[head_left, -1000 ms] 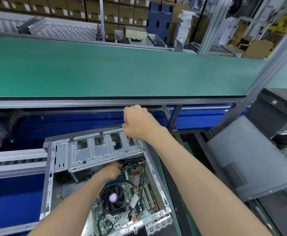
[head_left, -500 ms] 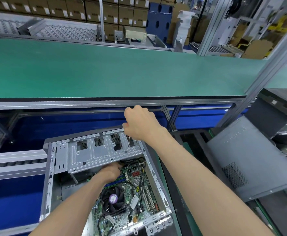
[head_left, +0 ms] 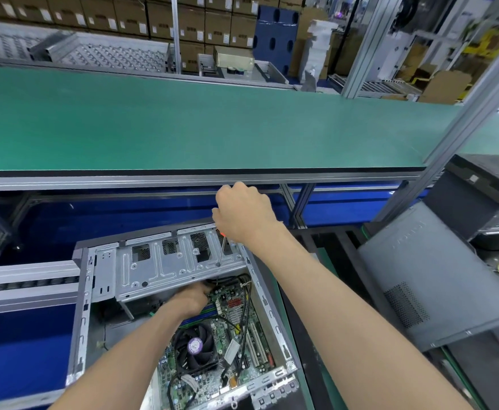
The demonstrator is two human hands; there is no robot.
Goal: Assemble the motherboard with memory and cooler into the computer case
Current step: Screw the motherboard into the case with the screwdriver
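A screwdriver [head_left: 222, 250] is gripped in the right hand [head_left: 243, 214], tip set on the drive cage [head_left: 165, 269] of the case [head_left: 84, 306]. The motherboard [head_left: 227, 332] lies below; the left hand [head_left: 190, 298] is reached under the cage at its far edge, grip cannot be told.

- Your right hand [head_left: 243, 216] is raised ahead of you, back of the hand up, fingers curled tight round a screwdriver [head_left: 222, 250] that points down.
- Your right forearm runs in bare from the lower right corner.
- Your left hand [head_left: 193, 297] sits lower, knuckles up, its fingertips hidden.
- Your left forearm comes up from the bottom edge.
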